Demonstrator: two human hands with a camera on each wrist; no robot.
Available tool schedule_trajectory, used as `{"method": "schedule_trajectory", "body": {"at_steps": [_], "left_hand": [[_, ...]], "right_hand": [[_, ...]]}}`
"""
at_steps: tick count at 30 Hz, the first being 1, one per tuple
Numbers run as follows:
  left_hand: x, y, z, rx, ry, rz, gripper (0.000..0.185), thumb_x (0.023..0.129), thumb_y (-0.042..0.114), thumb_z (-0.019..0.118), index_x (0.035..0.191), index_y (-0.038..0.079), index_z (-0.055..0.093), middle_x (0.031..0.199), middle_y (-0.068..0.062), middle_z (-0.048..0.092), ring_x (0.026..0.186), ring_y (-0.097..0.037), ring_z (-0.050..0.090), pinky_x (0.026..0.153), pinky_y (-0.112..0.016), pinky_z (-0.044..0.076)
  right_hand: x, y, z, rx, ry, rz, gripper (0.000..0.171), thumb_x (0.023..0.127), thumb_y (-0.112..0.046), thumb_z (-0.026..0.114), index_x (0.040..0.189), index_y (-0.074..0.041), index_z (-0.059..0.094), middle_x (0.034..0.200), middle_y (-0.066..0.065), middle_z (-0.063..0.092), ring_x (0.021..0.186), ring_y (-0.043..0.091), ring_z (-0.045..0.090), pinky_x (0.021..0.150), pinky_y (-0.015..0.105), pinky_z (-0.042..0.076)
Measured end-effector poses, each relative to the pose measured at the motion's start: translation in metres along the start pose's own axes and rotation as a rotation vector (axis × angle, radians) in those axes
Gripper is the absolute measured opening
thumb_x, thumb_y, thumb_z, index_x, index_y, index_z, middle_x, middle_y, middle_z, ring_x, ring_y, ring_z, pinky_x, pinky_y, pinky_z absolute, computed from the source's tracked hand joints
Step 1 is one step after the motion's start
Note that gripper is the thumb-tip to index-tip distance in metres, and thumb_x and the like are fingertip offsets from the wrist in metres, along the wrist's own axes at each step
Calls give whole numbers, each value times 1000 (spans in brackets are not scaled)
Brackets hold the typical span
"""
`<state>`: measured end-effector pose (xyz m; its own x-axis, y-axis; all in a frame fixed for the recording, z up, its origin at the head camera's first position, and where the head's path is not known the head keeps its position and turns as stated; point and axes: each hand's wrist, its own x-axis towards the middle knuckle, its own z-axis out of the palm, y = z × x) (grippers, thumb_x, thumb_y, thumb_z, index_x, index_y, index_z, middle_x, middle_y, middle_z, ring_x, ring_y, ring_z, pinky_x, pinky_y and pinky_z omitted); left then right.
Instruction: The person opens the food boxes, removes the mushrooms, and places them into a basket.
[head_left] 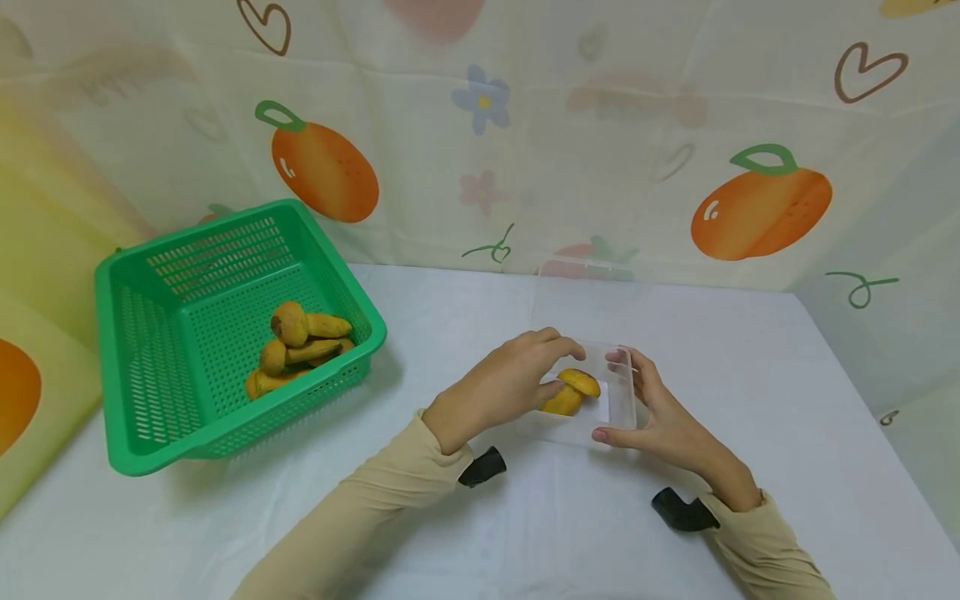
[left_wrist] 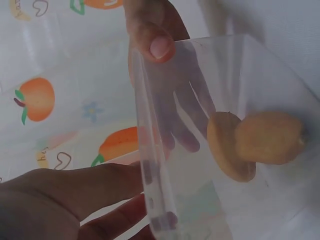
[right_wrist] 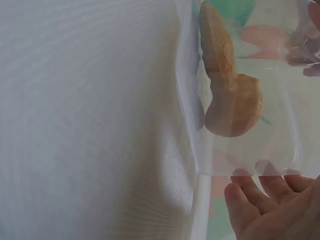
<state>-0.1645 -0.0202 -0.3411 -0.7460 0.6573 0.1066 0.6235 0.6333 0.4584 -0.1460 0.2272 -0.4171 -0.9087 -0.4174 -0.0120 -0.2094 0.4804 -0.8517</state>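
A clear plastic box (head_left: 621, 407) lies on the white table, with one yellow toy mushroom (head_left: 573, 390) inside it. My left hand (head_left: 517, 379) grips the box's left wall, fingers curled over the rim close to the mushroom. My right hand (head_left: 652, 408) holds the box's right end, thumb at the near corner and fingers on the far side. In the left wrist view the mushroom (left_wrist: 260, 142) shows through the box wall (left_wrist: 150, 150), with my left hand (left_wrist: 75, 195) outside it. In the right wrist view the mushroom (right_wrist: 232, 100) sits above my right hand (right_wrist: 270, 205).
A green slatted basket (head_left: 247, 433) stands at the left of the table with several more yellow mushrooms (head_left: 296, 350) in it. A clear lid (head_left: 592, 287) rises behind the box. A fruit-patterned cloth hangs along the back and sides.
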Motion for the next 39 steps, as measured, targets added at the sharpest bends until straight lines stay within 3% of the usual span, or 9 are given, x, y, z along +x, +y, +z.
{"method": "schedule_trajectory", "body": {"at_steps": [10,21,26,33,34,36,39], "left_hand": [[18,1,7,-55,-100,-59,41,92,10,71,132,11,61,126,-5,63,106,-19,61,92,-24,51],[35,0,17,69,-239,-58,45,92,15,70,136,14,58,133,-2,62,120,-15,58,106,-32,46],[40,1,18,134,-274,-85,48,90,18,74,135,15,59,133,2,63,121,-14,58,106,-33,46],[43,1,22,189,-275,-105,43,89,22,74,131,18,63,127,5,67,112,-13,62,97,-34,50],[43,2,23,204,-274,-105,41,89,22,74,129,19,64,125,6,68,108,-12,62,95,-33,51],[43,2,25,223,-268,-103,36,89,22,73,125,20,67,117,7,70,99,-10,61,86,-31,51],[42,2,27,242,-261,-106,28,89,21,73,117,21,70,105,9,70,88,-10,58,76,-29,49]], "right_hand": [[0,0,-1,29,6,-7,107,79,-20,85,154,-8,11,157,16,27,148,46,21,114,70,19],[1,3,-1,7,49,-45,103,73,-17,89,150,-7,21,152,13,36,145,42,30,116,63,24],[0,3,-3,7,38,-49,102,74,-16,88,150,-10,22,153,13,35,145,42,29,116,63,23],[-1,2,-6,-6,24,-26,104,73,-17,89,151,-10,21,153,14,35,146,42,29,115,60,23],[-1,2,-6,-5,26,-26,103,73,-17,89,151,-10,22,152,14,36,145,42,30,116,58,24],[-1,3,-6,-6,36,-30,103,72,-17,90,150,-9,23,151,15,37,145,42,32,120,39,29],[0,2,-4,3,49,-53,102,70,-15,91,148,-8,26,149,15,40,143,42,35,114,13,29]]}}
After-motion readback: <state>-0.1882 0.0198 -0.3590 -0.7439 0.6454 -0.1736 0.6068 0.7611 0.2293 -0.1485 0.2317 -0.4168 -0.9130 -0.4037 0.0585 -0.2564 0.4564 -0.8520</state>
